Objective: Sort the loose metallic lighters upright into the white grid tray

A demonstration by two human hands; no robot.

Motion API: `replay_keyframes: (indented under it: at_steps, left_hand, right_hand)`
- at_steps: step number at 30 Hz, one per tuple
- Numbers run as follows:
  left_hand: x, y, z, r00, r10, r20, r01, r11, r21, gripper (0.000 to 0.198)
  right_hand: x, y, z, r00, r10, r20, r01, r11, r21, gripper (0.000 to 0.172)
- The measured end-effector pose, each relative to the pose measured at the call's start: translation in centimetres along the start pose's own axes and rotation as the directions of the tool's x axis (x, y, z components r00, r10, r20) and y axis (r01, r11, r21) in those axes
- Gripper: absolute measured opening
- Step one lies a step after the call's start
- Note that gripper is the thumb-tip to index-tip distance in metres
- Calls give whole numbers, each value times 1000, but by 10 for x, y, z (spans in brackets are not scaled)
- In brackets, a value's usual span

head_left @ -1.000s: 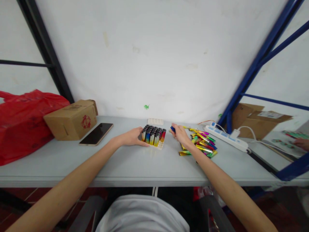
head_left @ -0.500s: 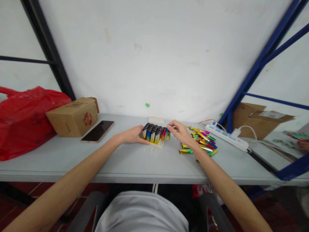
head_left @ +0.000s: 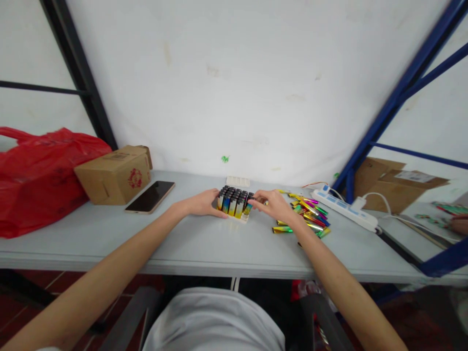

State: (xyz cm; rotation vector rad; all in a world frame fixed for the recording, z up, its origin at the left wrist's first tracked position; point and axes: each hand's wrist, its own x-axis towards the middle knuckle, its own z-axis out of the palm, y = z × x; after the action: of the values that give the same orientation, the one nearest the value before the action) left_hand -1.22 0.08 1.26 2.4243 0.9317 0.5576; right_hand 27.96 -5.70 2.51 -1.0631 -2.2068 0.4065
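Note:
Rows of lighters (head_left: 233, 206) with black tops and shiny blue-and-yellow bodies stand upright, packed in a pale tray (head_left: 244, 219). My left hand (head_left: 205, 203) is curved against the left side of this block, thumb along the front and fingers behind, holding the tray. At the block's right front corner my right hand (head_left: 268, 203) pinches one lighter (head_left: 248, 208) with a blue and yellow body, slightly tilted over the tray. Beside my right forearm lies a loose heap of shiny coloured lighters (head_left: 310, 209).
A second pale tray (head_left: 237, 182) lies near the wall. On the left are a phone (head_left: 150, 197), a cardboard box (head_left: 117, 175) and a red plastic bag (head_left: 44, 180). A white power strip (head_left: 345, 208) runs along the right by a blue frame (head_left: 387, 107). Another person's hand (head_left: 459, 224) shows far right.
My right hand has moved slightly left with its lighter, from beside the block to the tray's right front corner. My left hand keeps its place. The view has shifted a little.

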Motion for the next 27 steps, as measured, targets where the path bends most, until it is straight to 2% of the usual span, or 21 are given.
replay_keyframes:
  at_steps: [5,9,12,14,18,20,23,27]
  left_hand:
    - [1,-1,0,1000,-23,-8,23,1000,17,78]
    - [1,-1,0,1000,-28,-7,28,999,21,78]
    - [0,1,0,1000,-20,-12,20,1000,12,78]
    - [0,1,0,1000,-15,-16,16,1000,18,80]
    - [0,-1,0,1000,-17,-16,18,999,43,83]
    - [0,-2,1,1000,-20,-16,21,999,42,84]
    - [0,-3,1,1000,-20,-19,21,1000,20,84]
    - [-1,-1,0,999,-43,-15,43,999,27,83]
  right_hand:
    - [2,1,3,999,-1,39,3,998,-62,38]
    - [5,3,2,1000,17,-20,-21,982,-186,48]
    - [3,14,-10,996,45,-76,-62,969,-240,54]
    - [1,29,-23,988,73,-136,-111,947,-301,50]
    - [-7,74,-48,970,142,-196,-211,893,-397,25]
    - [-11,97,-55,955,169,-242,-269,839,-473,27]
    - [-15,123,-56,940,225,-255,-334,759,-559,41]
    - [-15,141,-48,930,329,-164,-357,706,-612,49]
